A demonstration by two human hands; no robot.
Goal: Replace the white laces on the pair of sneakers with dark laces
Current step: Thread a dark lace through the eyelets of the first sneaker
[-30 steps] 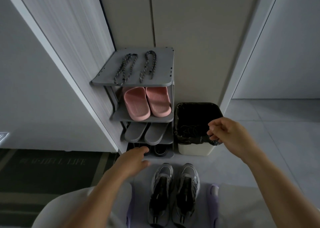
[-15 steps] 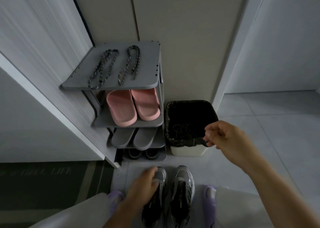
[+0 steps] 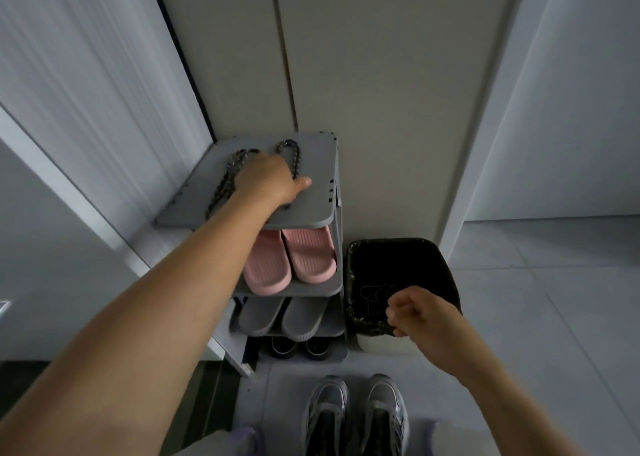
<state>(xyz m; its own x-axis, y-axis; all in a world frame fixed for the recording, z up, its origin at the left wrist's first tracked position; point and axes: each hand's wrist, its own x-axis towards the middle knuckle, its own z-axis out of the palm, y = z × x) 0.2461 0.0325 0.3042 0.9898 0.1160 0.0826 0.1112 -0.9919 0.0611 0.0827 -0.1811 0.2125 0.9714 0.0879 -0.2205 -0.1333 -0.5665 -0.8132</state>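
Observation:
Two grey and black sneakers (image 3: 355,417) stand side by side on the floor tiles in front of me, toes towards the rack. Two braided dark laces lie on the top shelf (image 3: 311,206) of a grey shoe rack: the left lace (image 3: 225,185) and the right lace (image 3: 289,147). My left hand (image 3: 266,178) rests palm down over both laces with the thumb out to the right; its fingers are hidden. My right hand (image 3: 415,313) hovers curled shut over the front rim of the bin.
A white bin (image 3: 391,242) with a black liner stands right of the rack, a thin tangle of lace (image 3: 375,293) inside. The lower shelves hold pink slippers (image 3: 287,261), grey slippers (image 3: 280,317) and dark shoes (image 3: 298,346). Cabinet doors rise behind; a wall closes the left.
My left hand rose from beside the sneakers up onto the rack's top shelf, over the dark laces. My right hand stayed at the bin's front rim.

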